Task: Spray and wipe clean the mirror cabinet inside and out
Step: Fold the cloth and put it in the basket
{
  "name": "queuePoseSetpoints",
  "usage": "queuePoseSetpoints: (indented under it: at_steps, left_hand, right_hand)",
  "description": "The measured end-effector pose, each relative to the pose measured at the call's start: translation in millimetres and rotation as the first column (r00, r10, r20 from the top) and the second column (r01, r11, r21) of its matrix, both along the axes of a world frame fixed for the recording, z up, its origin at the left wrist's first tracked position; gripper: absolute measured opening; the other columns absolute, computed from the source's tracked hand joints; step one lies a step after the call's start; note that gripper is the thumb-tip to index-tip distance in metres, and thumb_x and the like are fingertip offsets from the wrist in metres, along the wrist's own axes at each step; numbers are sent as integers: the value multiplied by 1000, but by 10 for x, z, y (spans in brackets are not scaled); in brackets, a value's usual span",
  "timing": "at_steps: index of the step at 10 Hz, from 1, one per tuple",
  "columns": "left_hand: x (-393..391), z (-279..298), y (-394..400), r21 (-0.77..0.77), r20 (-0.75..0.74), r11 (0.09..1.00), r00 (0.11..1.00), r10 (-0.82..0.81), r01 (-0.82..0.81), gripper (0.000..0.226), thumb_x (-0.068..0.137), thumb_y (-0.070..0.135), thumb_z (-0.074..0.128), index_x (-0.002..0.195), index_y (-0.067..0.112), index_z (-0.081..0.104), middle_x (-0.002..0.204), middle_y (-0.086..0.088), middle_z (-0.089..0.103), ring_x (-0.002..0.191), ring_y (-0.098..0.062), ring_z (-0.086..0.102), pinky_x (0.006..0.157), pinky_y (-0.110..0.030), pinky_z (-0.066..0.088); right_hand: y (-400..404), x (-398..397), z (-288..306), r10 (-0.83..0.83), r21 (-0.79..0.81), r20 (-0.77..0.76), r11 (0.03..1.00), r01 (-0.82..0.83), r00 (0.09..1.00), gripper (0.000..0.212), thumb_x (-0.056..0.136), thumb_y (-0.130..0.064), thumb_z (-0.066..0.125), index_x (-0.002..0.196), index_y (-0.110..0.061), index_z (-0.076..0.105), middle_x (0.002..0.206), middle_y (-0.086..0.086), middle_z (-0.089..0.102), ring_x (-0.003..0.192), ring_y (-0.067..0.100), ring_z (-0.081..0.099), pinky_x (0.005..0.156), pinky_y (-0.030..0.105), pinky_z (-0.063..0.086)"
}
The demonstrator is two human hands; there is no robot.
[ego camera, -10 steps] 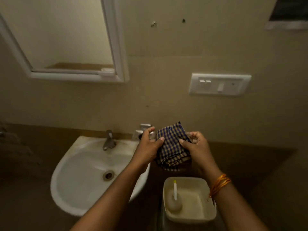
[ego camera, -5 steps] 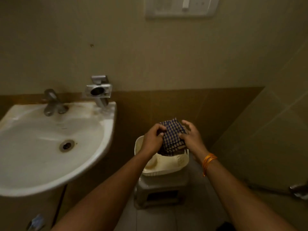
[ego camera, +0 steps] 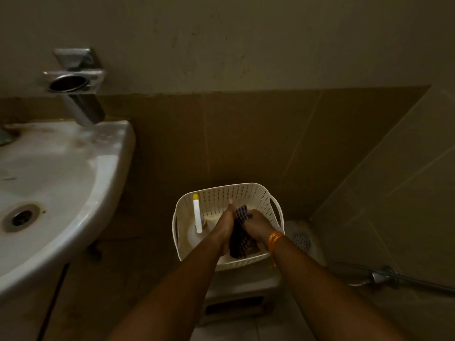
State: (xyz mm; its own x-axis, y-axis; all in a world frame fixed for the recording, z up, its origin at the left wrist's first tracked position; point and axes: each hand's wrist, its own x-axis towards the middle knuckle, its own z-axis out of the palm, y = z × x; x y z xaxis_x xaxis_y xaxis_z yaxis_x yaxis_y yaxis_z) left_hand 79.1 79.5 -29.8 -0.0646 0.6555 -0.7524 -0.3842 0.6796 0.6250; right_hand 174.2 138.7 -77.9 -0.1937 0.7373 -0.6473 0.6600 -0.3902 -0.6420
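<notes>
two bare forearms reach down and forward from the bottom edge, meeting over a cream perforated basket (ego camera: pixel 256 193). the left hand (ego camera: pixel 227 223) and the right hand (ego camera: pixel 257 225) are both closed on a dark checked cloth (ego camera: pixel 240 238), bunched between them; the cloth hangs down inside the basket, towards its near rim. orange bangles (ego camera: pixel 275 239) ring the right wrist. in the left part of the basket a white spray bottle (ego camera: pixel 197 214) with a yellow tip stands roughly upright, its rounded body low beside the left wrist, close to the left hand but not clearly touching. no label or writing can be read on it. the basket sits on a pale plastic stool (ego camera: pixel 242 284), largely hidden under the arms. right of the stool lies a round floor drain (ego camera: pixel 301 241), and further right a metal hose fitting (ego camera: pixel 384 276) runs along the tiled wall. to the left, well apart from the basket, is a stained white washbasin (ego camera: pixel 103 168) with its drain hole. above its back corner a shiny metal holder (ego camera: pixel 73 81) juts from the wall. the mirror cabinet is out of the frame.
</notes>
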Motion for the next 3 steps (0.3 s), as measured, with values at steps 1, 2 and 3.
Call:
queuePoseSetpoints:
  at_steps: [1,2,3]
  left_hand:
    - [-5,-199,33,-2,48,1000,999,20,-20,75,99,66,22,144,12,47,125,-17,61,97,-23,61,67,-34,51]
    - [-5,-149,-40,10,62,1000,998,26,-26,73,99,65,25,142,11,50,116,-16,65,100,-26,64,68,-33,54]
    - [-3,13,-115,43,12,999,1000,-3,2,66,102,59,24,143,12,47,130,-17,60,105,-24,63,65,-29,53]
  right_hand:
    - [70,7,-323,26,-31,8,999,-26,1000,42,81,-28,54,121,-21,66,119,10,70,108,29,64,100,47,53]
    - [-107,-16,-16,7,32,32,999,-8,999,35,86,-29,58,118,-23,70,119,7,71,112,30,64,102,42,52]
    - [-197,-13,241,-39,110,35,993,35,999,32,93,-25,60,123,-19,68,127,6,67,121,29,60,100,28,45]
